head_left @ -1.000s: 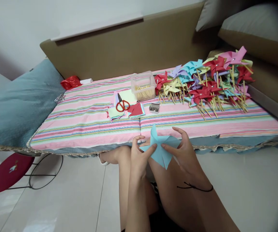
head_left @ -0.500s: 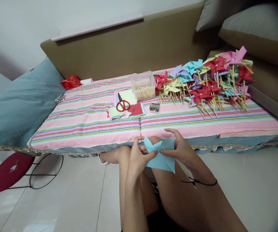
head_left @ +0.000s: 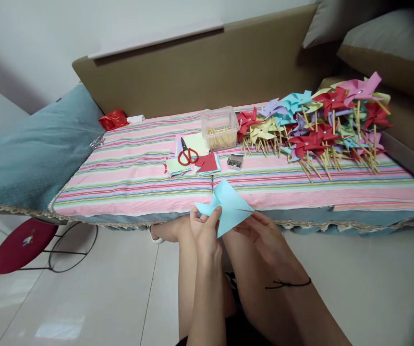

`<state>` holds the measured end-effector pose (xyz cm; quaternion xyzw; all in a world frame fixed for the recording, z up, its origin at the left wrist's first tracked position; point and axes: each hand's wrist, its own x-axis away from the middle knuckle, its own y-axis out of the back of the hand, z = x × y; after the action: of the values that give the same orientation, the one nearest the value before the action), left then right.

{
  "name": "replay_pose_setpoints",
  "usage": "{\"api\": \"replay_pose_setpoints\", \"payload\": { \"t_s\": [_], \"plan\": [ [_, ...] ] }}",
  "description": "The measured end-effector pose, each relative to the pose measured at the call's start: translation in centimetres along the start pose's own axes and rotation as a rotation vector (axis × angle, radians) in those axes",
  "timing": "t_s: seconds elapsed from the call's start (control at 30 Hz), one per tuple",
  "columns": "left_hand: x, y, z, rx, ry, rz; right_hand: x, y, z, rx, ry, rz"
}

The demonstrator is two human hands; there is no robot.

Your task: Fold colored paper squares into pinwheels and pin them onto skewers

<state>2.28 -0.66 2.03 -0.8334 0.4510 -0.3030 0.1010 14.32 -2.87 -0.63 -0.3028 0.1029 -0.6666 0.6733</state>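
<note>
Light-blue slit paper (head_left: pixel 232 205) is held above a person's knees (head_left: pixel 185 231), the left hand (head_left: pixel 206 229) closed on its folded side and the right hand (head_left: pixel 267 236) pinching its opposite corner, beside a pink striped cloth cover (head_left: pixel 135 192).

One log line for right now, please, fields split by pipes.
left hand: gripping blue paper | right hand: at the paper's right corner | scissors: unheld | pinwheels: piled on striped cloth, right side

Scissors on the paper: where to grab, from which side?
I'd pinch the red handles of the scissors from above, coming in from the near side: the loops face that way, while the blades point toward the sofa back.
</note>
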Motion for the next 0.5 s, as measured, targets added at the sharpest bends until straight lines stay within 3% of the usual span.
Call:
{"api": "replay_pose_setpoints", "payload": {
  "t_s": [0.17,0.5],
  "plan": [
    [0.8,-0.6,0.4,-0.028,-0.029,0.009,-0.1,-2.3,-0.5,-0.077,0.042,-0.003],
    [1.4,-0.6,0.6,-0.035,-0.099,0.052,-0.4,-2.2,-0.6,-0.106,0.049,-0.098]
  ]
}}
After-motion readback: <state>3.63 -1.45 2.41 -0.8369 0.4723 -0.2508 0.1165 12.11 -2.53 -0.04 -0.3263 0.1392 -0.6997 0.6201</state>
